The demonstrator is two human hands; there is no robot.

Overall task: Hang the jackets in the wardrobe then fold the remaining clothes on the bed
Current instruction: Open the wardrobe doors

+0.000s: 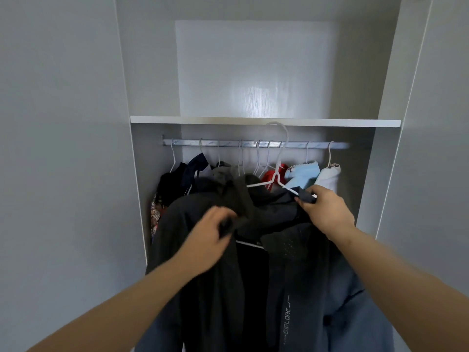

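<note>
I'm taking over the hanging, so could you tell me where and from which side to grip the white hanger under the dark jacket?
The white hanger is probably best taken by its bare neck below the hook, from the front right: it stands hook-up, the dark jacket covers most of its arms, and the right hand pinches its right end.

Pale lettering (286, 318) is printed vertically down the front of the dark jacket (299, 262); "PLORE" can be read, while the characters before it are unclear. A small mark at the jacket's collar is too blurred to be read
</note>
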